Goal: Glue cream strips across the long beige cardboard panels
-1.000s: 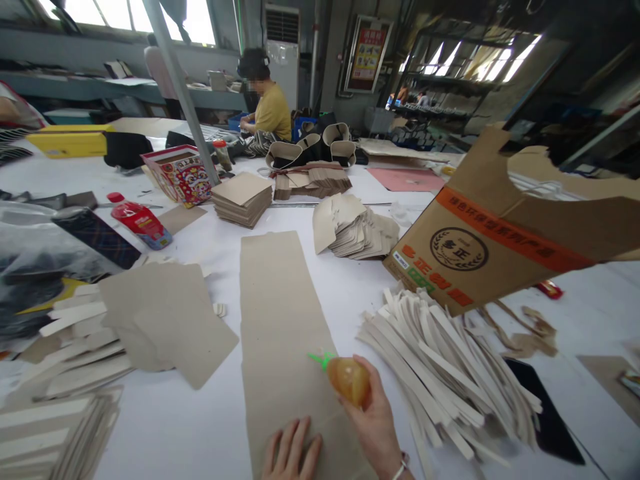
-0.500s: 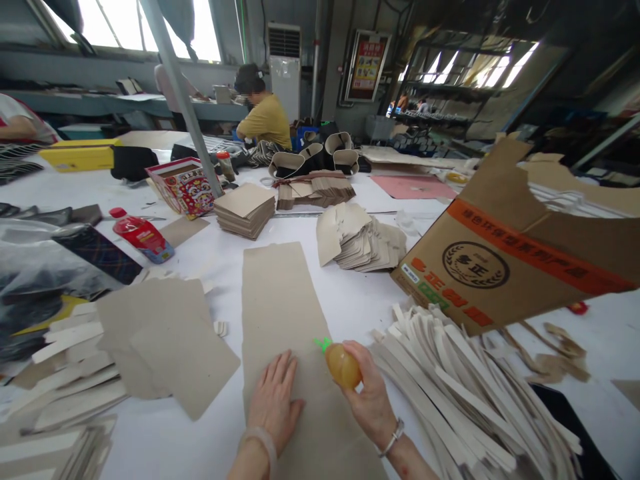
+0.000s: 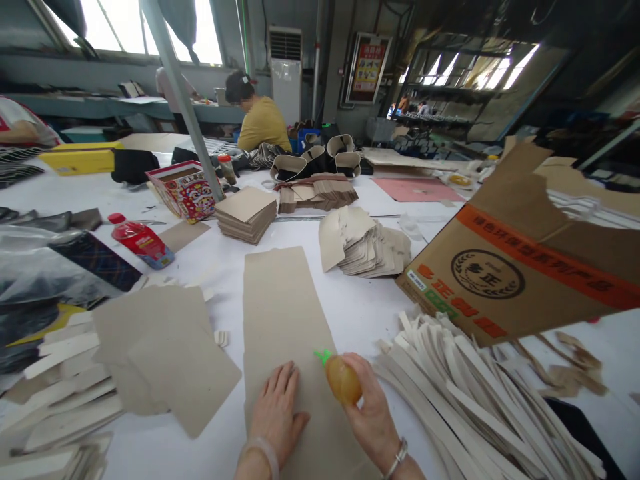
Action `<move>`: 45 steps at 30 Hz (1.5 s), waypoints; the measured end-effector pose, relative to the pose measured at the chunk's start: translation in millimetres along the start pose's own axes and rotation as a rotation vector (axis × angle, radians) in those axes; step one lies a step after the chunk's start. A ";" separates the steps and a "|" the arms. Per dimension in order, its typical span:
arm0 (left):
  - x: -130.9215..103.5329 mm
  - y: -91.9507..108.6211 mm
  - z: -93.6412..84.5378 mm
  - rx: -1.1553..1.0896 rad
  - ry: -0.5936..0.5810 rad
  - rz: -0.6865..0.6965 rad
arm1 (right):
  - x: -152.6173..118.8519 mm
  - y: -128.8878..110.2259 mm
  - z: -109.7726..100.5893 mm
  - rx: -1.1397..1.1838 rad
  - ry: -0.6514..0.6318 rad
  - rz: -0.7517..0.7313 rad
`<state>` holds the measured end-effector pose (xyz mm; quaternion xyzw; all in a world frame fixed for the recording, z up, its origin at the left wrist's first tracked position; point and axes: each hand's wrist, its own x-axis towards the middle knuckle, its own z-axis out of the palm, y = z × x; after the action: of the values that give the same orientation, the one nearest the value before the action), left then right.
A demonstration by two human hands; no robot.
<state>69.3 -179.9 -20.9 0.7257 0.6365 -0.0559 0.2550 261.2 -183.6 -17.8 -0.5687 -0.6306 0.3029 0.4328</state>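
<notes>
A long beige-grey sheet [image 3: 277, 300], which looks like card or lining board, lies lengthwise on the white table in front of me. My left hand [image 3: 274, 413] rests flat on it, fingers stretched forward and thumb out to the side. In my right hand [image 3: 373, 413] is a rounded amber squeeze bottle [image 3: 343, 380] with a bright green tip [image 3: 323, 357]. The fingers wrap its right side, and the tip points left over the sheet's right edge. Whether the tip touches the sheet I cannot tell.
Loose grey sheets [image 3: 165, 353] and offcuts lie left. To the right are a heap of pale strips [image 3: 465, 393] and a cardboard box [image 3: 505, 267]. Stacked pieces [image 3: 245, 217] and a fanned pile [image 3: 365, 240] stand ahead, a red bottle [image 3: 143, 240] left. A person in yellow [image 3: 265, 123] sits beyond.
The view has shifted slightly, so the sheet and both hands appear a little lower. My grip on the squeeze bottle is unchanged. The person in yellow has bent further forward.
</notes>
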 end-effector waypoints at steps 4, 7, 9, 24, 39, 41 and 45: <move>9.4 -5.6 9.0 -0.020 0.027 0.025 | 18.9 5.6 14.4 0.324 0.213 0.310; 17.2 -7.9 12.7 -0.037 0.036 0.039 | 37.4 13.0 16.0 0.349 0.248 0.307; 20.8 -8.2 13.5 -0.046 0.030 0.043 | 47.2 16.3 14.2 0.260 0.199 0.246; 27.3 -12.6 17.8 -0.054 -0.013 0.051 | 69.2 12.1 13.9 -0.109 -0.015 -0.189; 69.5 -20.4 -34.4 0.009 0.087 -0.032 | 117.8 22.1 34.3 0.400 0.253 0.236; 80.2 -24.9 -43.7 0.022 0.092 -0.035 | 122.0 22.0 36.2 0.325 0.213 0.180; 95.6 -33.6 -52.5 0.014 0.080 -0.023 | 129.9 18.9 41.5 0.109 0.143 0.024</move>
<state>42.0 -69.2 -24.4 0.7218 0.6541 -0.0343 0.2237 235.6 -48.7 -26.5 -0.5719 -0.5739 0.3004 0.5033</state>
